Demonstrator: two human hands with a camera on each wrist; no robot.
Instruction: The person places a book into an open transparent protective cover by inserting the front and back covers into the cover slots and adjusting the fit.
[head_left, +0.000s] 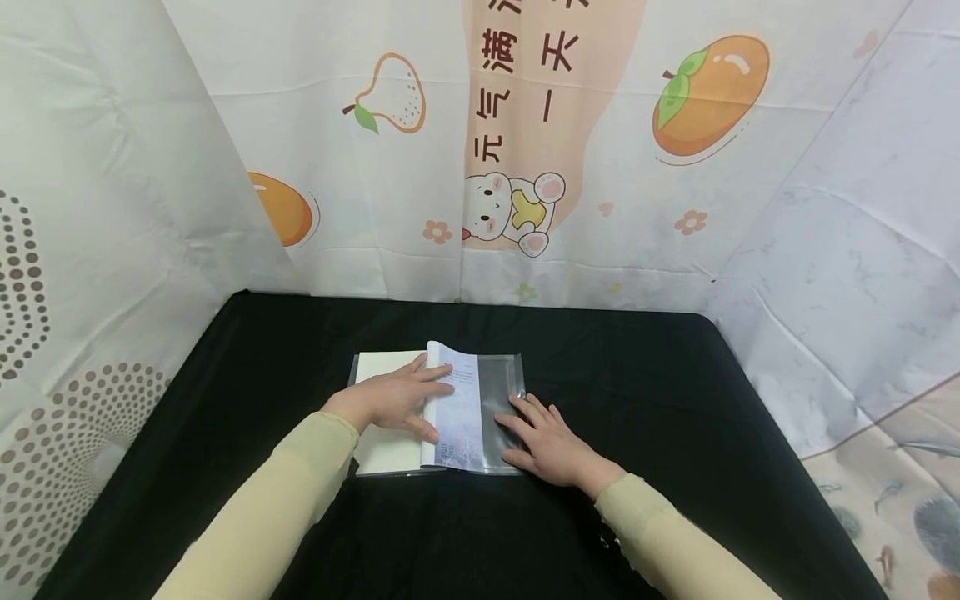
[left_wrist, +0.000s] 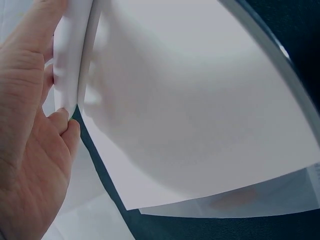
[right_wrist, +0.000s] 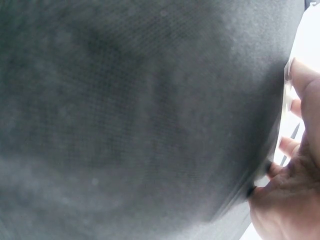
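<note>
A book lies opened out on the black cloth, with a cream page (head_left: 390, 450) on the left and a pale blue printed cover (head_left: 461, 421) at the middle. To the right of that cover extends a clear plastic sleeve (head_left: 497, 383); its edge also shows beyond the page. My left hand (head_left: 397, 398) rests across the page and the cover's left edge, fingers spread. In the left wrist view, the fingertips meet the curved paper edge (left_wrist: 70, 60). My right hand (head_left: 553, 446) touches the sleeve's right part with fingers extended and apart.
A black cloth (head_left: 637, 375) covers the table around the book. Behind it hangs a white curtain (head_left: 337, 200) printed with fruit, flowers and a bear. More pale cloth walls (head_left: 90, 208) stand at the left and right sides.
</note>
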